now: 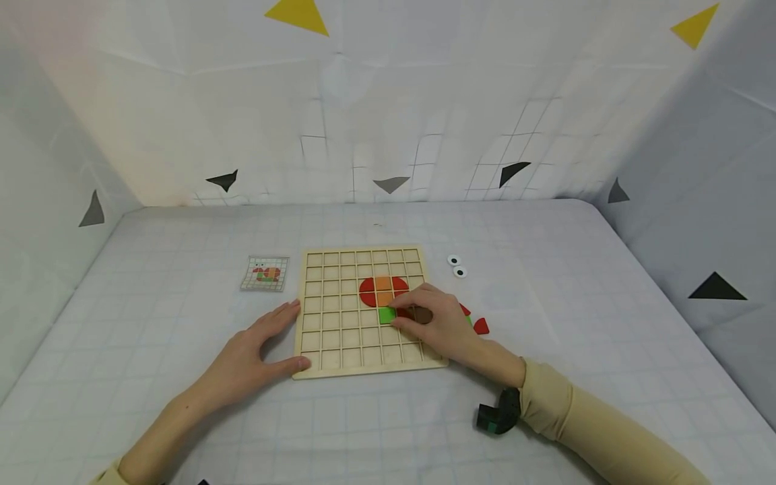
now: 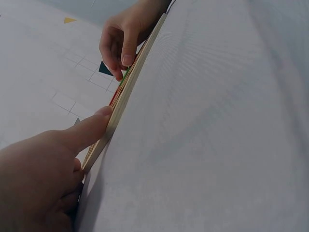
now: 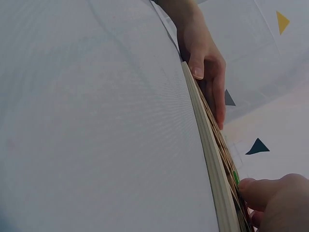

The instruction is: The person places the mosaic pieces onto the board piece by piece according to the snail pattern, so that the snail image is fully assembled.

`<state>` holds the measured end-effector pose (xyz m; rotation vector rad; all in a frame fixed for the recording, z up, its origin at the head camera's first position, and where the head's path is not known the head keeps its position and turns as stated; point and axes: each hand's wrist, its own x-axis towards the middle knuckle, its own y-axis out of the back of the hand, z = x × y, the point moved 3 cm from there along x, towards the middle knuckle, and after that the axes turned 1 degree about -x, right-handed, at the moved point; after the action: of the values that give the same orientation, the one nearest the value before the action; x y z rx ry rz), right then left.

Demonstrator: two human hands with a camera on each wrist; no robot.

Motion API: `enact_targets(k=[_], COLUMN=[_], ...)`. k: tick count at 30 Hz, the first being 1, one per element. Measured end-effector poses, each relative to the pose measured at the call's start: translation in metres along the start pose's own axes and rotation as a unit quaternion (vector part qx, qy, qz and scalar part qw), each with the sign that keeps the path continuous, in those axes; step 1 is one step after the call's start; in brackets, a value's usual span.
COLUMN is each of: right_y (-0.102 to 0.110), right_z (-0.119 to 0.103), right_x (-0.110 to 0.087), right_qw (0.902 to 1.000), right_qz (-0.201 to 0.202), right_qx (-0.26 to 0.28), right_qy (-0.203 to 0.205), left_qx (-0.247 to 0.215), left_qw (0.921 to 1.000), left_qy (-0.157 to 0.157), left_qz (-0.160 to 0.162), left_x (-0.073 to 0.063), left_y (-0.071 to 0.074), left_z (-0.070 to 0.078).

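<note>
A wooden grid board (image 1: 330,323) lies in front of me with red quarter-round tiles (image 1: 367,292) and orange square tiles (image 1: 383,283) set in its cells. My left hand (image 1: 245,357) rests along the board's left edge, thumb at the near corner and fingers spread. With thumb and index finger my right hand (image 1: 441,322) pinches a green square tile (image 1: 385,316) at a cell just below the orange ones. Under that palm a dark brown patch (image 1: 422,314) shows, mostly hidden. In the right wrist view the thumb touches beside the green tile's edge.
Left of the board lies a small picture card (image 1: 265,274) with a coloured grid figure. Two round eye pieces (image 1: 457,266) lie right of the board. A loose red tile (image 1: 481,327) and other pieces, partly covered by the right hand, lie nearby on the white cloth.
</note>
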<state>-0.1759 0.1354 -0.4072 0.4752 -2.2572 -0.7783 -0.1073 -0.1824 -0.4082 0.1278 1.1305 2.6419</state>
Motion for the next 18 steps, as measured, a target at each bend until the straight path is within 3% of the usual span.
enact_targets(k=[9, 13, 18], right_y=[0.000, 0.003, 0.021], right_z=[0.001, 0.000, 0.004], right_x=[0.000, 0.001, 0.005], right_qw=[1.0000, 0.9993, 0.9977], right_qz=[0.008, 0.030, 0.053], right_qx=[0.001, 0.020, 0.034], right_qy=[0.001, 0.010, -0.026], left_qx=[0.000, -0.002, 0.002], left_qw=[1.0000, 1.0000, 1.0000], left_qy=[0.001, 0.002, 0.005], left_qz=[0.000, 0.001, 0.000], left_x=[0.000, 0.000, 0.000], left_y=[0.000, 0.000, 0.000], left_z=[0.000, -0.001, -0.002])
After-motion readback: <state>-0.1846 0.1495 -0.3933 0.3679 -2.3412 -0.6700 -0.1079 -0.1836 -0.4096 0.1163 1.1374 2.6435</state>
